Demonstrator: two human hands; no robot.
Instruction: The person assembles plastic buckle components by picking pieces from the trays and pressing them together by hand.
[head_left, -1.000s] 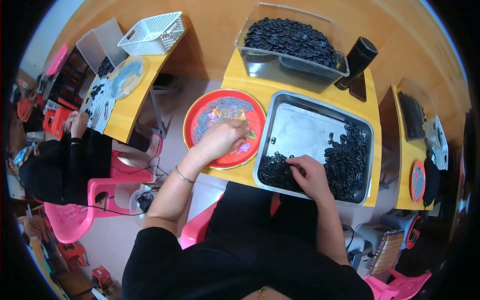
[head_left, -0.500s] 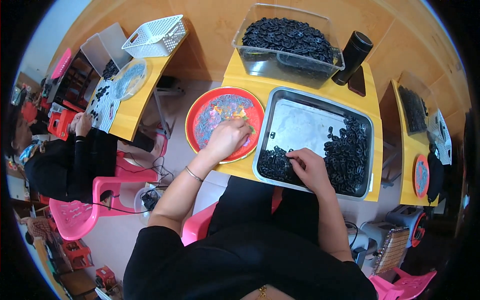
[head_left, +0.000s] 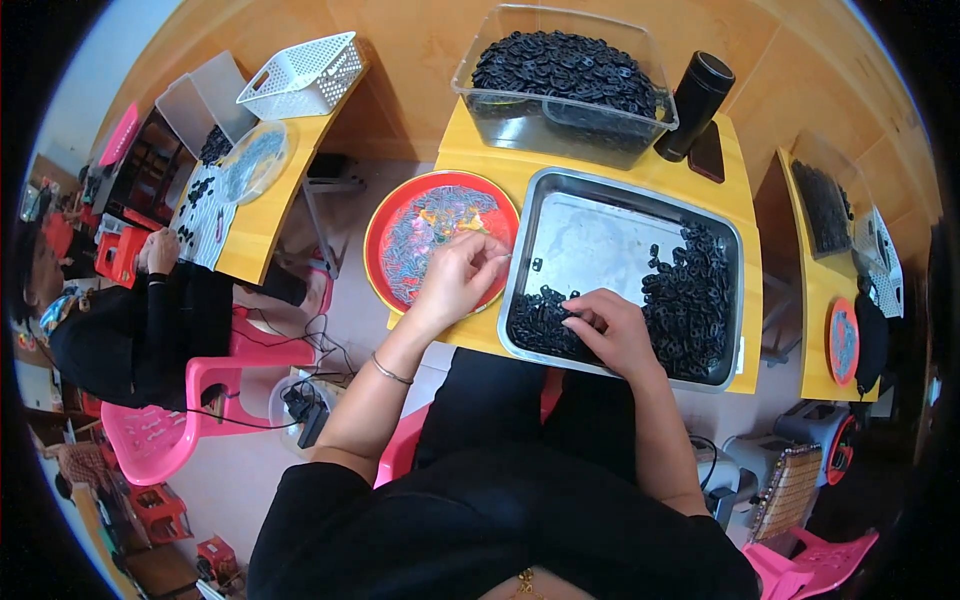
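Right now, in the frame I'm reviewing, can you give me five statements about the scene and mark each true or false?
1. The left hand is over the red round tray. True.
2. The right hand is inside the clear bin. False: the right hand is over the metal tray.
3. The clear bin is heaped with black pieces. True.
4. The black bottle lies on its side. False: the black bottle stands upright.
5. A white basket sits on the yellow table at the left. True.
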